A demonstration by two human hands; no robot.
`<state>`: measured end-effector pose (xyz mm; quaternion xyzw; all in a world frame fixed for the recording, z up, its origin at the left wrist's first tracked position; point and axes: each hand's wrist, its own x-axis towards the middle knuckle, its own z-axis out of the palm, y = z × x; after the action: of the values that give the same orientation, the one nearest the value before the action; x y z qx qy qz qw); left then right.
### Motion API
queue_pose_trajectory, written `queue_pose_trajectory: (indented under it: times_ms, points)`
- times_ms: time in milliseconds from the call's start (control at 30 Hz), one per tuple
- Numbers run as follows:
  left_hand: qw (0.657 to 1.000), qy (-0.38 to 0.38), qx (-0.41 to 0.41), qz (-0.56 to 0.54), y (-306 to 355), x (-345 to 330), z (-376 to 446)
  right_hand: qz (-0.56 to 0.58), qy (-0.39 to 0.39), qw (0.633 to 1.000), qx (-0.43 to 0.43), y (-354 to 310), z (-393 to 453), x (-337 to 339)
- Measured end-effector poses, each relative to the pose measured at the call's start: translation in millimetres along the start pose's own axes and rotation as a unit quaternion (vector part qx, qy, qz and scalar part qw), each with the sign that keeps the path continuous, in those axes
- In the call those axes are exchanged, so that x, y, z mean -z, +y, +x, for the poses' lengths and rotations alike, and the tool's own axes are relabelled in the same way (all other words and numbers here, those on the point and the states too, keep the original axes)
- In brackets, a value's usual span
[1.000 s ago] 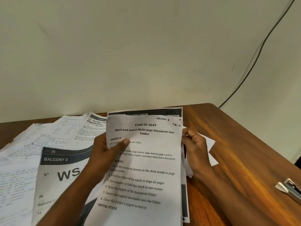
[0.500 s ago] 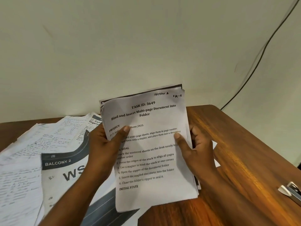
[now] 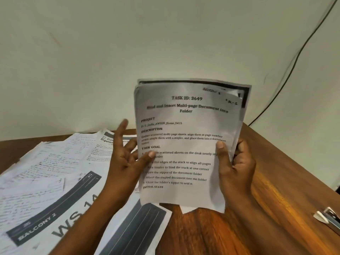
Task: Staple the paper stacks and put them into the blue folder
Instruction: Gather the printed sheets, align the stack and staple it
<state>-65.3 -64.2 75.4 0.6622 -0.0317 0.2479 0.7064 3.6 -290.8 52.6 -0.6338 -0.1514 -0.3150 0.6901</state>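
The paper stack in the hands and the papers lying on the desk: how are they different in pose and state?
The held paper stack stands nearly upright above the desk, gripped by the right hand while the left hand touches its edge with spread fingers; the loose papers lie flat on the desk, untouched. The held stack is roughly gathered; the loose papers are fanned out and overlapping. Both are printed white sheets.

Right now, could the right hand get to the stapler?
Probably not yet: the right hand grips the paper stack. The stapler lies to its right on bare desk, path open, once the left hand takes the stack.
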Motion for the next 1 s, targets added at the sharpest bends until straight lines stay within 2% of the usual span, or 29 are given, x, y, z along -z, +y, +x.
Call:
queue_pose_trajectory:
  times_ms: [167, 233, 267, 300, 333, 367, 400, 433, 500, 600, 667, 833, 933, 1000]
  points:
    - [0.992, -0.047, 0.065, 0.093, -13.5, 0.2, -1.2, -0.020, 0.046, 0.999, 0.018, 2.6, 4.2, 1.8]
    - [0.971, -0.085, 0.084, 0.210, -18.1, 1.6, -3.5, -0.018, 0.056, 0.998, 0.025, 2.1, 4.3, 1.7]
    - [0.931, -0.104, 0.105, 0.332, -21.6, 3.8, -3.2, -0.019, 0.057, 0.998, 0.030, 1.7, 4.5, 1.4]
    - [0.855, -0.119, 0.146, 0.483, -24.5, 5.8, -2.6, -0.022, 0.057, 0.998, 0.030, 1.6, 4.8, 1.2]
    - [0.755, -0.124, 0.198, 0.613, -26.3, 9.7, -2.4, -0.024, 0.055, 0.998, 0.027, 2.0, 5.2, 1.0]
    - [0.675, -0.128, 0.248, 0.684, -28.5, 15.1, -2.5, -0.023, 0.052, 0.998, 0.023, 2.5, 5.5, 0.9]
    - [0.633, -0.132, 0.284, 0.708, -28.1, 20.1, -3.6, -0.023, 0.049, 0.998, 0.018, 3.8, 5.9, 1.0]
    - [0.624, -0.139, 0.308, 0.705, -29.5, 26.5, -3.0, -0.024, 0.048, 0.998, 0.015, 4.3, 6.0, 1.0]
    - [0.639, -0.179, 0.313, 0.679, -31.6, 36.0, -1.1, -0.027, 0.051, 0.998, 0.015, 6.4, 6.5, 1.9]
    - [0.634, -0.242, 0.293, 0.674, -36.5, 43.6, 1.6, -0.021, 0.059, 0.998, 0.006, 8.6, 10.3, 4.5]
    - [0.644, -0.261, 0.281, 0.662, -36.4, 47.8, 6.5, -0.020, 0.062, 0.998, -0.002, 10.9, 14.1, 7.0]
    - [0.724, -0.275, 0.247, 0.582, -38.2, 65.1, 15.4, 0.032, 0.069, 0.997, -0.025, 11.3, 21.4, 8.8]
    - [0.784, -0.277, 0.162, 0.531, -49.0, 75.1, 19.2, 0.079, 0.045, 0.994, -0.062, 12.3, 20.2, 6.9]
    - [0.818, -0.239, 0.108, 0.512, -57.2, 81.2, 21.8, 0.099, 0.028, 0.991, -0.081, 13.4, 17.0, 3.7]
